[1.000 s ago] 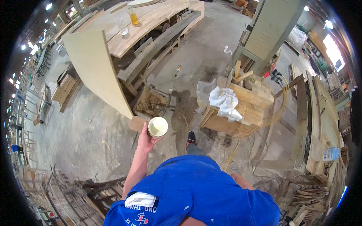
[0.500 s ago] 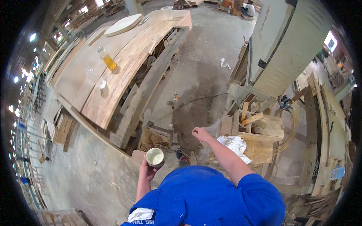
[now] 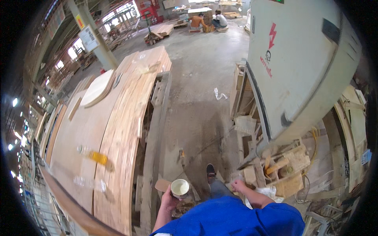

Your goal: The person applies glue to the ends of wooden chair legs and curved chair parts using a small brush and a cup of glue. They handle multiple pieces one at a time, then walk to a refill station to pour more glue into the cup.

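Note:
My left hand (image 3: 169, 200) is wrapped round a small round cup (image 3: 180, 188) with a pale, cream-coloured inside. A flat brown piece with a rounded end (image 3: 161, 185) juts out beside the cup on its left; whether the same hand grips it I cannot tell. My right hand (image 3: 238, 185) hangs low with curled fingers, and nothing shows in it. Close by it are a white cloth (image 3: 269, 192) and a wooden box (image 3: 289, 187) with wooden pieces in it.
Left stands a long wooden worktop (image 3: 118, 129) bearing a bottle of yellow liquid (image 3: 96, 156), a clear bottle (image 3: 89, 183) and rounded boards (image 3: 96, 88). A tall grey cabinet (image 3: 291, 78) rises on the right. Two people (image 3: 197, 23) crouch far ahead; a white scrap (image 3: 218, 94) lies on the floor.
The view has tilted up and moved forward along the aisle; the worktop and cabinet are nearer. My left hand still has the cup. My right hand has dropped nearer my body.

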Demonstrator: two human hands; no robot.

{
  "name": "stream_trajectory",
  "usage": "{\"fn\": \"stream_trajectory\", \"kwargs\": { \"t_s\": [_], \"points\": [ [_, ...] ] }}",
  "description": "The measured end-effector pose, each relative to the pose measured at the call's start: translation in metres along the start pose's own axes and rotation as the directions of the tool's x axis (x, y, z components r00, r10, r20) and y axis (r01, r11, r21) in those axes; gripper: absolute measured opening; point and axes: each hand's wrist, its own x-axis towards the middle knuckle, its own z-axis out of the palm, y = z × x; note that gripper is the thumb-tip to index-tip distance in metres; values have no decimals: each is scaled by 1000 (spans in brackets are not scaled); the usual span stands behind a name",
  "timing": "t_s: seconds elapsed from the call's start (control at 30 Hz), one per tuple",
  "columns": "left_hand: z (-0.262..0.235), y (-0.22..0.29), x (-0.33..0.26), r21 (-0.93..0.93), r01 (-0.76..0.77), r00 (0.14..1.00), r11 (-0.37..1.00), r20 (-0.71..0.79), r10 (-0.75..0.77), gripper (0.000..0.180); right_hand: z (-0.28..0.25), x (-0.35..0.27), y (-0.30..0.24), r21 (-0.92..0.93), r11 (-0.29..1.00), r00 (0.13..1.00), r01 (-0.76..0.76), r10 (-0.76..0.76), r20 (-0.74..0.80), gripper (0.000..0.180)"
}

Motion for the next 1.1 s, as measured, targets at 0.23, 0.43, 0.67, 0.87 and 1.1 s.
{"fn": "stream_trajectory", "kwargs": {
  "t_s": [0.23,0.43,0.67,0.87,1.1],
  "points": [
    [94,88,151,113,109,974,988,188,-128,50,-18,154,-83,-535,817,974,214,-138,178,38],
    [203,188,232,196,-48,984,980,176,13,54,-75,268,-243,-351,793,866,498,-480,143,20],
    [269,237,306,210,8,968,978,243,-60,54,-149,317,-332,-33,920,911,392,-392,-125,16],
    [299,264,395,180,139,968,974,183,-172,53,-170,335,-358,128,978,986,166,-165,-15,25],
    [372,356,557,134,120,938,984,309,-156,48,-253,435,-489,427,851,951,307,-286,-114,19]
  ]
}}
